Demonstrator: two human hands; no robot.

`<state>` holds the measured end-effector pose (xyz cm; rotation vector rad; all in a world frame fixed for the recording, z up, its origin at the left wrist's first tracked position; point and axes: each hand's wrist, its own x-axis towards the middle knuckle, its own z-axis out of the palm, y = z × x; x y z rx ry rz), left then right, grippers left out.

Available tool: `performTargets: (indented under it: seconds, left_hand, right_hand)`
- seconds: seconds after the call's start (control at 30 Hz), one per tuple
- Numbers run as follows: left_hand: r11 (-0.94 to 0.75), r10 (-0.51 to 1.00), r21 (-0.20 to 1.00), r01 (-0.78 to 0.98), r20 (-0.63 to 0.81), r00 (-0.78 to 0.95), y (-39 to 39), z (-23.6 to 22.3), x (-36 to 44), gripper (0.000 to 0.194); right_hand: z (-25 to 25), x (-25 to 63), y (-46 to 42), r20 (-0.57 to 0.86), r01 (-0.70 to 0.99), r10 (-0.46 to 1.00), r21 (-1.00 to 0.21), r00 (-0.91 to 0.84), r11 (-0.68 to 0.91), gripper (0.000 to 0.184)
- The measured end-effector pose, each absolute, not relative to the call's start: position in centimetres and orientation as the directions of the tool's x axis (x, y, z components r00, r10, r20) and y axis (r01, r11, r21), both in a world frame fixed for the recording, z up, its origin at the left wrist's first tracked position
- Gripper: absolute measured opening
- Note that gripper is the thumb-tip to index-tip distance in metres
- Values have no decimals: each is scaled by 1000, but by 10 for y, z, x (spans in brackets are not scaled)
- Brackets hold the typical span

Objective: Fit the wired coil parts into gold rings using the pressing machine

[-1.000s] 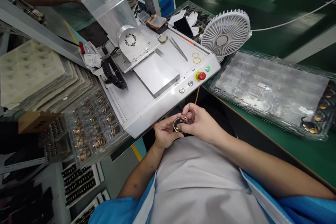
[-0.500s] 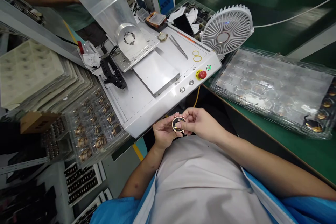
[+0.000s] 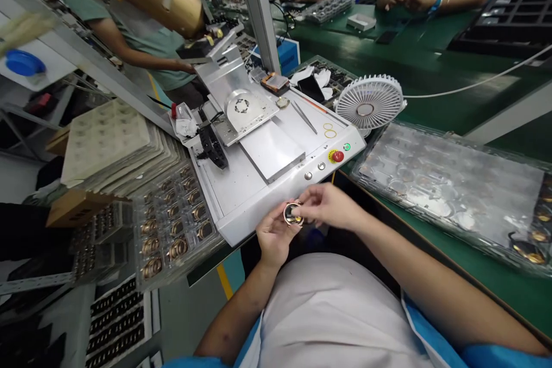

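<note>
A round watch case with a rose-gold rim and a dark inside lies in my left hand, whose fingers and thumb grip its edge. My right hand is at the right side of the case, its thumb tip reaching over the face. The bent fingers of that hand are drawn together and slightly blurred; what they pinch, if anything, is hidden. Both hands are just in front of the white machine, below its front buttons.
On the machine are a metal fixture, tweezers and a red emergency button. A white fan stands behind its right corner. To the left is a tray of watch cases; covered trays lie at right. Co-workers are beyond.
My view has tilted up, bringing co-workers across the bench into sight. My right fingers have shifted slightly right across the watch case, uncovering more of its face. My left hand still grips it.
</note>
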<state>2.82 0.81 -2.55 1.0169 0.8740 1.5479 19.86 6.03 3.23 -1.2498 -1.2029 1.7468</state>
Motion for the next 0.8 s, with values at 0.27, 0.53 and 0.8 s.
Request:
performTargets:
  seconds: [0.27,0.53,0.8]
  left_hand:
    - [-60,997,907,-417,74,18,12,-11,21,53]
    - [-218,976,933,-288,216,-39,16,-20,16,78]
    - [-319,943,948,6,318,-92,10,-12,24,76]
  right_hand:
    - [48,212,147,-242,-63,969,-969,51,-239,43]
    - [45,205,144,-211,-26,974,-977,84,-210,37]
    - [55,204,88,-147,40,969,-989,-198,-142,45]
